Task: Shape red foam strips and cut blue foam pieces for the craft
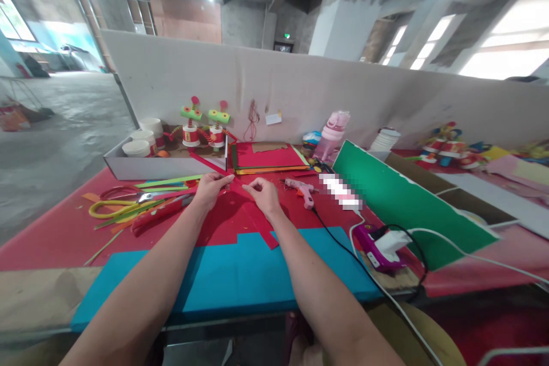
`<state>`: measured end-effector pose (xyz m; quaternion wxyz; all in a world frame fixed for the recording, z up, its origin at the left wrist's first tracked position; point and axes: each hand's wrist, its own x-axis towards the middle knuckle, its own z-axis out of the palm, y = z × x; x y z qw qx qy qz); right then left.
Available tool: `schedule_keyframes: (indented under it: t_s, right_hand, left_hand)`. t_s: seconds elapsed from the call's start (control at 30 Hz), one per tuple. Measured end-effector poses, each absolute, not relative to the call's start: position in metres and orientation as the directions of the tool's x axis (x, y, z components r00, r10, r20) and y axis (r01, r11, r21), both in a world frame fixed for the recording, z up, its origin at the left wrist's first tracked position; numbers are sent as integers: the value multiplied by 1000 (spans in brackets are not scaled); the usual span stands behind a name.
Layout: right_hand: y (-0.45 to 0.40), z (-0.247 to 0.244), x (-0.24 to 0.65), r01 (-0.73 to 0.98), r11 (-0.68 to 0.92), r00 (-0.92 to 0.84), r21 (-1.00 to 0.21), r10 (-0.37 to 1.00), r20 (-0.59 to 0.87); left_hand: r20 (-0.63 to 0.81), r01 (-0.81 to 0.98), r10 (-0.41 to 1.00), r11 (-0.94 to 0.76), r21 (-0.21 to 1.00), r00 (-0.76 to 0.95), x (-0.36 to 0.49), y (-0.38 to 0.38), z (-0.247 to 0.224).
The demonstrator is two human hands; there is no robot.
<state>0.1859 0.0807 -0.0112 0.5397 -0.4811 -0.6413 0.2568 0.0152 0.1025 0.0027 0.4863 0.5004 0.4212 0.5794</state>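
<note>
My left hand (pixel 210 190) pinches a red paper strip (pixel 261 226) between thumb and fingertips, just above the red-covered table. Close to its right, my right hand (pixel 263 195) is closed in a pinch on the red paper too. One length of strip runs up to the far left; another slants down toward the blue sheet (pixel 214 274) by my forearms. Whether these are one strip or two crossing, I cannot tell. To the left lie yellow-handled scissors (pixel 114 209) among coloured paper strips. A pink glue gun (pixel 302 191) rests right of my right hand.
A white box (pixel 163 167) with paper cups and two paper-cup robot figures (pixel 191 136) stands at the back left. Coloured sheets (pixel 270 157) are stacked behind my hands. On the right are a pink bottle (pixel 332 134), a green board (pixel 398 206) and a purple power strip (pixel 377 249) with cables.
</note>
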Motion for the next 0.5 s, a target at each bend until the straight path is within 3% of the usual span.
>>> schedule_keyframes:
  t_s: [0.5]
  right_hand:
    - [82, -12, 186, 420, 356, 98, -835, 897, 432]
  left_hand:
    - [165, -134, 986, -168, 977, -32, 17, 103, 2]
